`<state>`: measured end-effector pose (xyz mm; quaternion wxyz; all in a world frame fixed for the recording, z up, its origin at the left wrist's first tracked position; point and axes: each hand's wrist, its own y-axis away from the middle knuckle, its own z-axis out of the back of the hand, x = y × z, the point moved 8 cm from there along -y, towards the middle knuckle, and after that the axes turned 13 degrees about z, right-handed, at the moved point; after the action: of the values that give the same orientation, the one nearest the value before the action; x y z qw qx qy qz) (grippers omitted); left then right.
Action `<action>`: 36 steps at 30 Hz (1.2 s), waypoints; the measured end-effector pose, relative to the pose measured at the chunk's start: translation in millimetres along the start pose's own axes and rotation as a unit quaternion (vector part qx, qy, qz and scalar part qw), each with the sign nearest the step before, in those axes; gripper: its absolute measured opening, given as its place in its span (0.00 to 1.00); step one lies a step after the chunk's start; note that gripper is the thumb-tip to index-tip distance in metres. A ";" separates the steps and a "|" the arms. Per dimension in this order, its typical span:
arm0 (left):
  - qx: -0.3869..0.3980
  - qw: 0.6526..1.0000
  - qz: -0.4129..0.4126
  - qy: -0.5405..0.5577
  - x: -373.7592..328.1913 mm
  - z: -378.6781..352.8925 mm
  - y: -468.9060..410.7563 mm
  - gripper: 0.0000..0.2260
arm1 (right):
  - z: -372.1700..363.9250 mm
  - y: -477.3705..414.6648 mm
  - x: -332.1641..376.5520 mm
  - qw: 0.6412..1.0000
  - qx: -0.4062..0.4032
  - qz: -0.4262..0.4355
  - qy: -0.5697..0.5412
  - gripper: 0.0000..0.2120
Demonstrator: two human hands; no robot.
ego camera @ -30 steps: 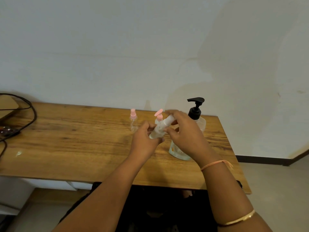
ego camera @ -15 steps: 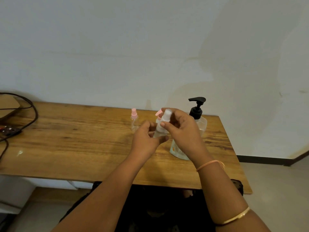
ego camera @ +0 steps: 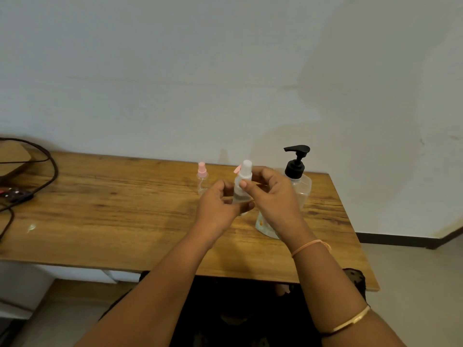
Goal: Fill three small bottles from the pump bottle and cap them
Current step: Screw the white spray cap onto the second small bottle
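I hold a small clear bottle with a white cap (ego camera: 242,182) upright above the wooden table (ego camera: 125,211). My left hand (ego camera: 217,209) grips its lower part. My right hand (ego camera: 271,196) pinches it near the neck, thumb on the front. Just behind it a pink cap (ego camera: 237,169) of another small bottle peeks out, its body hidden. A third small clear bottle with a pink spray top (ego camera: 202,179) stands to the left. The big clear pump bottle with a black pump (ego camera: 297,171) stands right behind my right hand.
Dark cables (ego camera: 37,181) and a power strip (ego camera: 15,195) lie at the table's left end beside a brown box (ego camera: 12,159). A white wall rises right behind the table. The table's right edge is close to the pump bottle.
The white-capped bottle has gone from tilted to upright between my hands. My right hand has shifted from over the cap to the neck, leaving the cap visible.
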<state>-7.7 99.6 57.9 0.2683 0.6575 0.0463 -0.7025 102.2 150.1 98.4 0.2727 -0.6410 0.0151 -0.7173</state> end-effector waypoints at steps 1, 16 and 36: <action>-0.010 1.000 -0.009 -0.005 -0.6 -0.4 1.3 0.14 | 0.7 0.1 1.0 1.000 -0.021 0.005 0.018 0.13; -0.029 0.998 -0.014 -0.046 -3.6 -0.1 2.5 0.15 | 2.4 3.2 8.3 0.998 -0.051 0.018 -0.021 0.08; -0.030 0.999 -0.007 -0.037 -2.9 2.6 -1.6 0.17 | -4.3 6.4 8.4 0.995 0.013 0.000 -0.097 0.14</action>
<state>-10.8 100.9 60.5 0.2847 0.6221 0.0623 -0.7266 100.3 139.8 102.9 0.2813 -0.7039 -0.0205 -0.6518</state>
